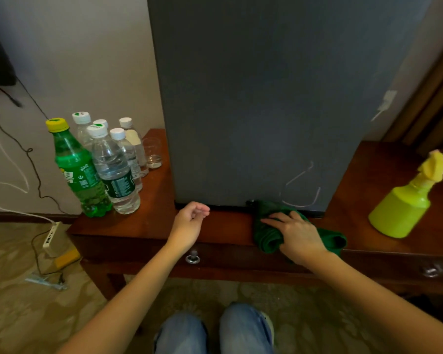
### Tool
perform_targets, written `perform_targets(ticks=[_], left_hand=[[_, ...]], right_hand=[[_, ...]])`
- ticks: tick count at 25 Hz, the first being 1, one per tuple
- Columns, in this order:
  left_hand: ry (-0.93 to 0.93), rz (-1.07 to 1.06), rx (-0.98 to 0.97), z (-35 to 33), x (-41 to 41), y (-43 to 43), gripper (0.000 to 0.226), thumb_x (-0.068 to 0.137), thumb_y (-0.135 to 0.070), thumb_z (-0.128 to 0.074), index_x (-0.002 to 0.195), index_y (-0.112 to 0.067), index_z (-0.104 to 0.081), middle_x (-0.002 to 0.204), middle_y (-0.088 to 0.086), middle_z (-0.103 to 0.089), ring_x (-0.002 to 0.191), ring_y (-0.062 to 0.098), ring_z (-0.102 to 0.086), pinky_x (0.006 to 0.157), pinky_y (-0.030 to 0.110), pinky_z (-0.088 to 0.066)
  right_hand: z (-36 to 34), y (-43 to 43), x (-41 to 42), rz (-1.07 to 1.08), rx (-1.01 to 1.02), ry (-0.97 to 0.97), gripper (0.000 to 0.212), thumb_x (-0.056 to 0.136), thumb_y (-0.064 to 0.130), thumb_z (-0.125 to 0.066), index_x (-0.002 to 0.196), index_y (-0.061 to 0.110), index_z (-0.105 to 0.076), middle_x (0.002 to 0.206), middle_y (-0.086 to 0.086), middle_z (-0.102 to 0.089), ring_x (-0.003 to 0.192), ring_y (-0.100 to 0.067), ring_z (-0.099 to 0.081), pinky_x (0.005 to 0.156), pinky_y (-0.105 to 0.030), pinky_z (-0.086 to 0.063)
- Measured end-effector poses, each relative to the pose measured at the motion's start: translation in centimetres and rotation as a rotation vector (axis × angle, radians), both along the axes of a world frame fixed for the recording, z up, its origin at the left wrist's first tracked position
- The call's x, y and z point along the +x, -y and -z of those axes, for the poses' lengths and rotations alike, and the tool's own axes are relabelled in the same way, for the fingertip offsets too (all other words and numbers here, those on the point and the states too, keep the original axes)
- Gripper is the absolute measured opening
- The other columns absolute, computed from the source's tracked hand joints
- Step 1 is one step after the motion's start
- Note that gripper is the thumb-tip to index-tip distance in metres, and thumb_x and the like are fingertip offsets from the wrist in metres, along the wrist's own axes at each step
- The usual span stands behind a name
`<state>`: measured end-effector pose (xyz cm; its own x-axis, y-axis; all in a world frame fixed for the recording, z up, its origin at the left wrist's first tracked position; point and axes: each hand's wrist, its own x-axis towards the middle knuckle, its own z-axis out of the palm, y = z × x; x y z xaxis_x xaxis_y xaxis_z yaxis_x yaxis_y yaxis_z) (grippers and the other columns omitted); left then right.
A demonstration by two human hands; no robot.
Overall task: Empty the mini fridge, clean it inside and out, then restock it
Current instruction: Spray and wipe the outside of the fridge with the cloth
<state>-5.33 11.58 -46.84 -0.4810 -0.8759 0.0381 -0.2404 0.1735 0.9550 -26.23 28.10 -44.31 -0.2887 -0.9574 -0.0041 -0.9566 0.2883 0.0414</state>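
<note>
The grey mini fridge (266,98) stands shut on a dark wooden table (143,226), its door facing me. A crumpled green cloth (266,236) lies on the table at the foot of the door. My right hand (297,233) lies on top of it with fingers spread and presses it down. My left hand (189,221) hovers just in front of the door's lower left corner, fingers loosely curled, holding nothing. To the left of the fridge stand a green soda bottle (79,172), several clear water bottles (113,169) and an empty glass (152,153).
A yellow-green spray bottle (404,203) stands on the table at the right. The table front has drawers with metal knobs (192,257). On the carpet at the left lie a white power strip (52,236) and cables. My knees in jeans show below.
</note>
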Motion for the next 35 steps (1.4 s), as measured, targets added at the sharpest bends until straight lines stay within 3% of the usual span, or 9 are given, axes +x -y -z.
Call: perform_targets(ticks=[3,6,8,11,16,22,26,29,35], left_hand=[[0.054,0.033,-0.149,-1.4,0.2,-0.5,0.021,0.096,-0.005,-0.045,0.094,-0.017,-0.062,0.093,-0.004,-0.063,0.093,0.009,-0.059,0.078,0.013,-0.042],[0.088,0.073,-0.192,-2.5,-0.8,-0.9,0.018,0.097,-0.008,-0.046,0.097,-0.016,-0.062,0.096,-0.002,-0.063,0.093,0.010,-0.058,0.072,0.010,-0.039],[0.084,0.083,-0.200,-3.2,-2.0,-1.1,0.018,0.097,-0.008,-0.046,0.098,-0.016,-0.062,0.098,-0.001,-0.063,0.095,0.011,-0.057,0.074,0.010,-0.039],[0.048,0.092,-0.224,-4.2,-3.5,-1.9,0.019,0.096,-0.004,-0.046,0.099,-0.015,-0.061,0.099,-0.002,-0.062,0.095,0.008,-0.057,0.074,0.008,-0.040],[-0.036,0.028,-0.278,-6.2,-4.7,-1.6,0.017,0.095,-0.006,-0.049,0.104,-0.017,-0.058,0.097,-0.002,-0.062,0.091,0.005,-0.057,0.071,0.006,-0.041],[-0.005,0.044,-0.263,-6.2,-3.9,-0.9,0.018,0.095,-0.009,-0.050,0.099,-0.025,-0.056,0.095,-0.003,-0.065,0.095,0.010,-0.061,0.076,0.013,-0.042],[0.030,0.006,-0.323,-7.5,-2.8,0.0,0.021,0.091,-0.009,-0.058,0.094,-0.029,-0.054,0.089,-0.004,-0.065,0.085,0.006,-0.060,0.084,0.033,-0.050],[0.190,-0.166,-0.938,-10.1,-1.8,1.2,0.030,0.079,-0.023,-0.074,0.103,-0.016,-0.057,0.094,0.002,-0.055,0.087,0.018,-0.053,0.082,0.042,-0.048],[0.599,-0.187,-1.418,-13.5,-1.9,3.1,0.119,0.053,-0.045,-0.088,0.148,-0.020,-0.021,0.148,0.018,-0.018,0.136,0.041,-0.018,0.112,0.058,-0.020]], right_hand=[[-1.5,-2.6,-2.7,0.249,-0.043,0.299,0.056,0.084,0.006,-0.051,0.134,0.029,-0.049,0.134,0.003,-0.052,0.115,-0.021,-0.050,0.084,-0.039,-0.051],[-6.4,-4.9,-3.6,0.563,-0.582,1.089,0.026,0.088,-0.004,-0.047,0.110,0.003,-0.060,0.084,-0.012,-0.064,0.071,-0.023,-0.059,0.061,-0.032,-0.048],[-11.2,-5.6,-3.5,0.499,-0.981,1.300,0.020,0.089,-0.004,-0.048,0.095,0.010,-0.061,0.082,-0.009,-0.062,0.069,-0.019,-0.060,0.063,-0.032,-0.050],[-16.5,-4.0,-4.2,0.079,-1.362,0.880,0.037,0.082,-0.006,-0.051,0.108,0.018,-0.061,0.103,-0.003,-0.062,0.093,-0.017,-0.061,0.086,-0.032,-0.051],[-11.8,1.0,-7.0,-0.151,-0.965,-0.258,0.069,0.070,0.011,-0.072,0.133,0.030,-0.053,0.126,-0.011,-0.052,0.106,-0.037,-0.042,0.088,-0.044,-0.046],[1.7,-1.0,-7.6,-0.423,-0.270,-0.410,0.086,0.045,0.020,-0.081,0.127,0.037,-0.058,0.124,0.001,-0.057,0.109,-0.028,-0.039,0.072,-0.044,-0.056],[-9.3,0.3,-8.3,-0.398,-0.659,-0.435,0.077,0.054,0.016,-0.079,0.127,0.031,-0.059,0.117,-0.010,-0.059,0.098,-0.037,-0.048,0.073,-0.045,-0.054],[-17.7,0.8,-9.3,-0.243,-0.962,-0.374,0.052,0.078,0.021,-0.066,0.129,0.031,-0.057,0.121,-0.012,-0.054,0.103,-0.039,-0.045,0.073,-0.043,-0.049],[-3.7,-1.4,-11.2,-0.359,-0.741,-0.373,0.051,0.072,0.031,-0.068,0.122,0.030,-0.057,0.117,-0.009,-0.057,0.100,-0.037,-0.048,0.077,-0.045,-0.053]])
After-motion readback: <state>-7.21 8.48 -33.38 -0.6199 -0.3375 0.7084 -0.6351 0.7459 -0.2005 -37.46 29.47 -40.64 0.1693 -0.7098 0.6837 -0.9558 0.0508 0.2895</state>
